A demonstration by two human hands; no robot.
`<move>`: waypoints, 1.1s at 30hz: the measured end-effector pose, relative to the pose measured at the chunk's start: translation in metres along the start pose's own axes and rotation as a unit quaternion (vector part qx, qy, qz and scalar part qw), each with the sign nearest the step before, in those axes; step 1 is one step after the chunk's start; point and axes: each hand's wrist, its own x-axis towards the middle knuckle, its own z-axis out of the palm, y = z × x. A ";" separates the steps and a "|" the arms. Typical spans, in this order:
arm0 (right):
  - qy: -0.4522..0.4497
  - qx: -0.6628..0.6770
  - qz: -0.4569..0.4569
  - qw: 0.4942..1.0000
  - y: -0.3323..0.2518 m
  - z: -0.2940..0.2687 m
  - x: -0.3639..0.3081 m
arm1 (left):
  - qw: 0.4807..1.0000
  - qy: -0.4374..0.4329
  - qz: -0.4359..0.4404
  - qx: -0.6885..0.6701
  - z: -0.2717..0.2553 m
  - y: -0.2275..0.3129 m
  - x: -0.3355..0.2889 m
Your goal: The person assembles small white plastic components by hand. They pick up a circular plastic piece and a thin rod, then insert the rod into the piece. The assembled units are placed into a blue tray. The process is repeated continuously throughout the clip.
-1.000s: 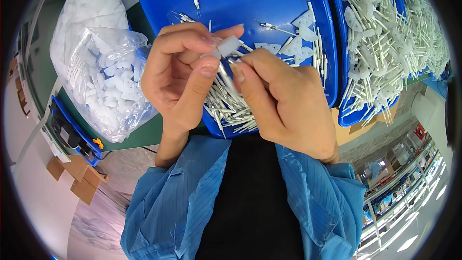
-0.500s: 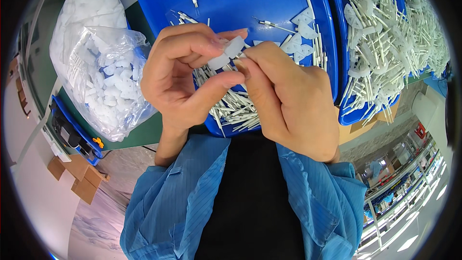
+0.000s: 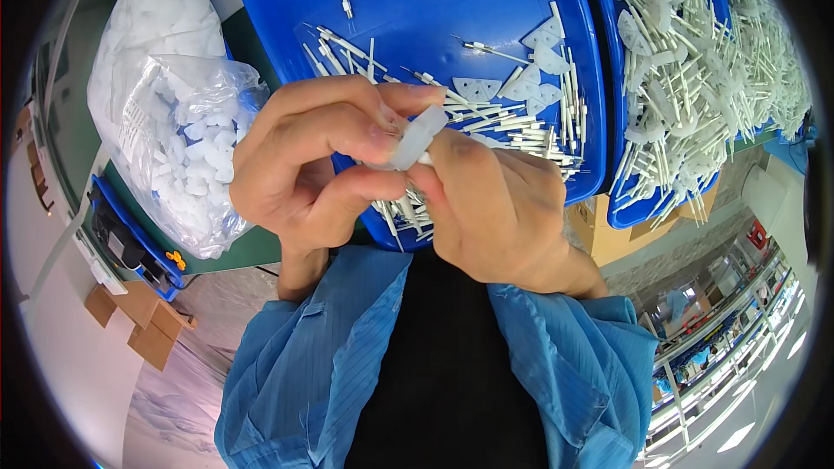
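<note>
Between the thumb and fingers of my left hand is a translucent white plastic piece, held tilted. My right hand is closed in a pinch against its lower right side. A short end of a white rod shows between my right fingertips and touches the piece; the rest of the rod is hidden by the hand. Both hands are above the near part of a blue tray. Several white rods with thin metal pins and flat fan-shaped white pieces lie in it.
To the left, a clear plastic bag bulges with small white plastic pieces. A second blue tray on the right is heaped with white rods joined to fan-shaped pieces. A cardboard box stands below, and a small blue bin at far left.
Both hands have come down slightly and to the left. The plastic piece has turned, showing a broader face, and my left thumb has closed in nearer to it.
</note>
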 end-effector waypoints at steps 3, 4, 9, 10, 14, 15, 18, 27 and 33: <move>-0.006 0.016 -0.051 0.999 0.006 -0.001 0.001 | 0.999 0.029 0.016 -0.038 0.003 -0.001 -0.006; -0.002 0.044 -0.064 0.997 0.012 0.000 0.004 | 0.997 0.038 0.024 -0.057 0.005 -0.002 -0.008; -0.029 0.127 -0.061 0.990 0.032 -0.003 0.002 | 0.993 -0.049 0.048 0.100 -0.007 0.001 0.010; -0.036 0.121 -0.055 0.990 0.032 -0.005 0.001 | 0.990 -0.052 0.053 0.119 -0.007 0.000 0.007; -0.076 0.072 -0.035 0.994 0.034 -0.012 0.001 | 0.988 0.018 0.028 0.152 0.005 0.002 0.002; -0.077 0.070 -0.039 0.994 0.036 -0.011 0.001 | 0.987 0.016 0.027 0.161 0.004 0.001 0.003; -0.088 0.067 -0.043 0.993 0.040 -0.013 0.002 | 0.978 -0.080 0.044 0.187 -0.014 0.001 0.005; -0.120 0.233 0.252 0.932 0.013 -0.021 0.011 | 0.927 -0.140 0.168 0.306 -0.008 0.004 0.004; -0.093 0.074 0.195 0.974 0.028 -0.018 0.025 | 0.988 0.039 0.064 0.134 -0.005 -0.002 -0.006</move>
